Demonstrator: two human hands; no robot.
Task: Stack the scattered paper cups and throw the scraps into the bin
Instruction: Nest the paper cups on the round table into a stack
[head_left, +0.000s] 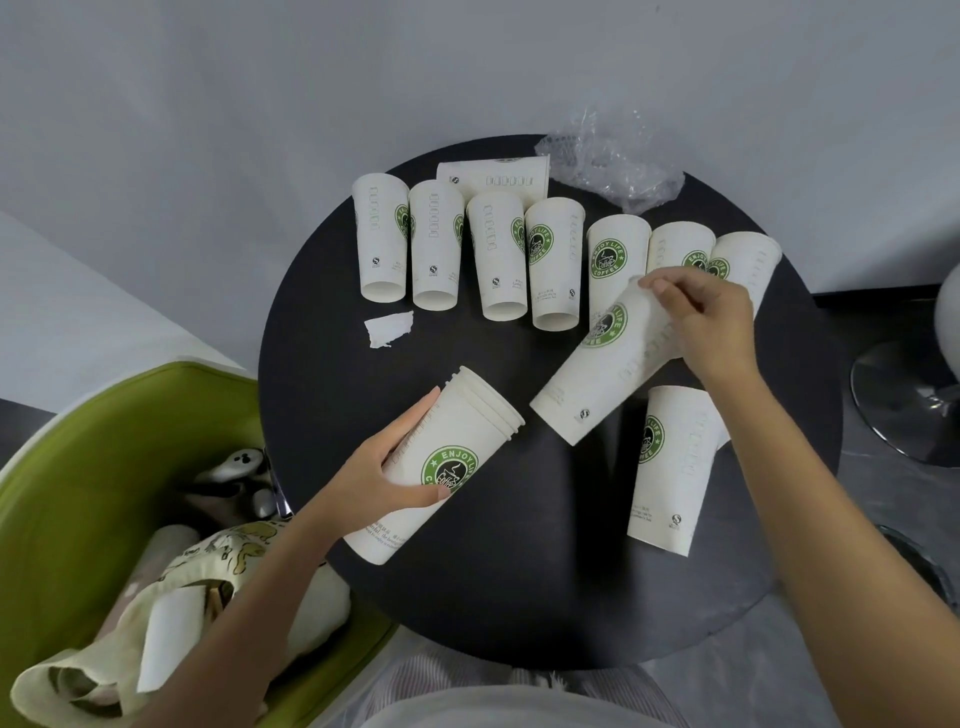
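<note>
Head view, stacking underway: left grip (384, 473) curled round the nested stack (467, 431) lower centre, right grip (711, 322) holding a loose cup (597, 374) mid-right, next I'd slot its base into the stack's mouth.

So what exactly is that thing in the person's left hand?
It is a stack of nested cups: white paper, a round green "Enjoy Life Coffee" logo, several rolled rims showing at the open end. It is held tilted over the black table, mouth pointing away and right, base toward the near-left edge. The left hand grips its middle.
</note>
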